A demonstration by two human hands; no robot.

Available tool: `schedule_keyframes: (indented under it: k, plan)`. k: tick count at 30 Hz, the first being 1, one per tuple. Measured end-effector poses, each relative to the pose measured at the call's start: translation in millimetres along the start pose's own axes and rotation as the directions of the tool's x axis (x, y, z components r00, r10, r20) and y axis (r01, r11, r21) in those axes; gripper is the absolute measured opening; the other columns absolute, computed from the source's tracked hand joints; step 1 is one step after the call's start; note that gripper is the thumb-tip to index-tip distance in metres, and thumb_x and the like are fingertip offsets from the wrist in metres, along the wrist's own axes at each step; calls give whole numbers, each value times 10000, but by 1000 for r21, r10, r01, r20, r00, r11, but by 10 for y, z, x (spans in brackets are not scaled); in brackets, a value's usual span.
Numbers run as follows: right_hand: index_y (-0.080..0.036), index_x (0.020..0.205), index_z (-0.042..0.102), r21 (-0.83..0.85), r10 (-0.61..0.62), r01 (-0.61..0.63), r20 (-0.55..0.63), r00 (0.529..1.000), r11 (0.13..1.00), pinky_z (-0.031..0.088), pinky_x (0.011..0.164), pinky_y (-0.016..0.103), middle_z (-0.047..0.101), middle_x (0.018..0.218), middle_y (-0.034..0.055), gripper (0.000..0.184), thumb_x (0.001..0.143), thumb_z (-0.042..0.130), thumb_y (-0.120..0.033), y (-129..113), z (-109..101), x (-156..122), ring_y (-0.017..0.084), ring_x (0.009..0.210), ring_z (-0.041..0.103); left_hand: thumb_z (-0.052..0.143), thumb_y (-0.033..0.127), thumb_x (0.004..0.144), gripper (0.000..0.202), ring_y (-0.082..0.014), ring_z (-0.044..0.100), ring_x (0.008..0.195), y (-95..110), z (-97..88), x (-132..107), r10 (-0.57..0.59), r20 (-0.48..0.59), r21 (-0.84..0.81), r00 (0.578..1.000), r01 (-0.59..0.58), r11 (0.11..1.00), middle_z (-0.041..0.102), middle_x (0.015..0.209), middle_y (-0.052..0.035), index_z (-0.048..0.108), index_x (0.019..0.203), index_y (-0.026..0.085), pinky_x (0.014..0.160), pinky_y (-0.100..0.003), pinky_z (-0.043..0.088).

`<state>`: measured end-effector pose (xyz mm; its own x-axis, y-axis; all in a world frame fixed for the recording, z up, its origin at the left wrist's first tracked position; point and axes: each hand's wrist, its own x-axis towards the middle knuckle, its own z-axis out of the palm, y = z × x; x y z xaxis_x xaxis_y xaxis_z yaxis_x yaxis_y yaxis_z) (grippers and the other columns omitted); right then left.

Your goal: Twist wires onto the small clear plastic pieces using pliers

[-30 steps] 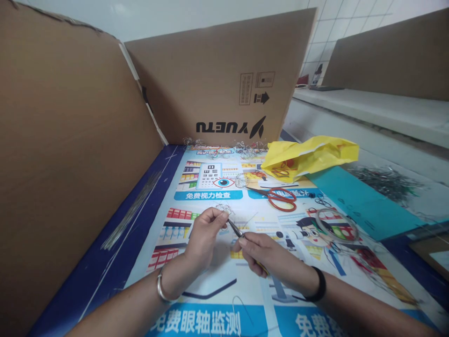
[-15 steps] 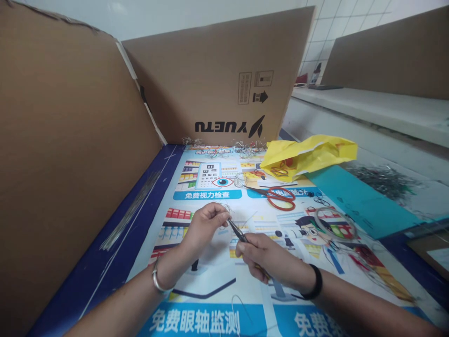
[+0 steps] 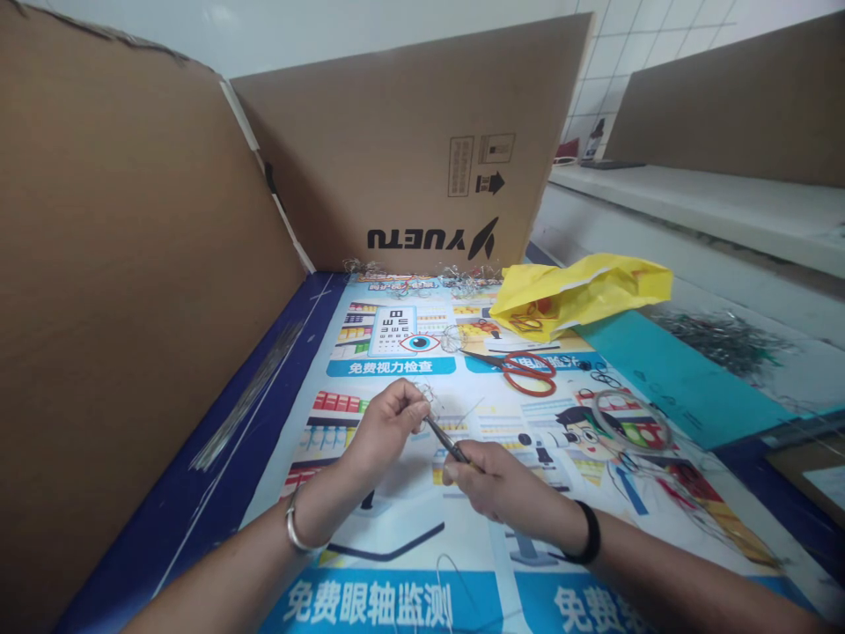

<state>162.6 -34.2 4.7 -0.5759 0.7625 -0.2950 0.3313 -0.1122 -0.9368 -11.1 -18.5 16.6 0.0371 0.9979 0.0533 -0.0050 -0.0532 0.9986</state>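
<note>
My left hand (image 3: 386, 429) is closed in a pinch on a small tangle of thin silvery wire (image 3: 426, 393), held just above the printed poster (image 3: 396, 546). My right hand (image 3: 492, 480) is closed round slim dark pliers (image 3: 446, 439), whose tip points up-left and meets the wire piece at my left fingertips. A silver bangle sits on my left wrist and a black band on my right wrist.
Red-handled scissors (image 3: 528, 370) lie beyond my hands, with a yellow plastic bag (image 3: 581, 291) behind them. A coil of wire (image 3: 632, 423) lies at the right. Cardboard walls (image 3: 132, 264) stand at left and back, with small wire pieces (image 3: 462, 280) along the back. Straight wires (image 3: 247, 396) lie at left.
My right hand and the pliers have shifted slightly down and left; my left hand has turned the wire piece a little. Everything else is still.
</note>
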Motion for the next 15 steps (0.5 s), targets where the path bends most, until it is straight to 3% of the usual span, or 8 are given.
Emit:
schedule_keyframes:
  k: [6, 15]
  plan:
    - [-176, 675, 460, -116, -72, 68, -30, 997, 991, 284, 452, 188, 398, 555, -48, 218, 822, 501, -330, 30, -27, 17, 69, 494, 361, 634, 265, 730, 171, -85, 446, 527, 8, -2, 7, -40, 8, -104, 999, 41, 994, 558, 594, 22, 518, 656, 164, 556, -216, 357]
    - [-187, 705, 441, 14, 5, -6, 55, 998, 1000, 270, 377, 180, 405, 422, -75, 304, 844, 442, -457, -20, -46, -17, 61, 356, 345, 652, 285, 743, 169, -109, 544, 602, 0, 6, -13, -47, -51, -168, 998, 38, 985, 625, 671, -14, 559, 687, 155, 617, -236, 419]
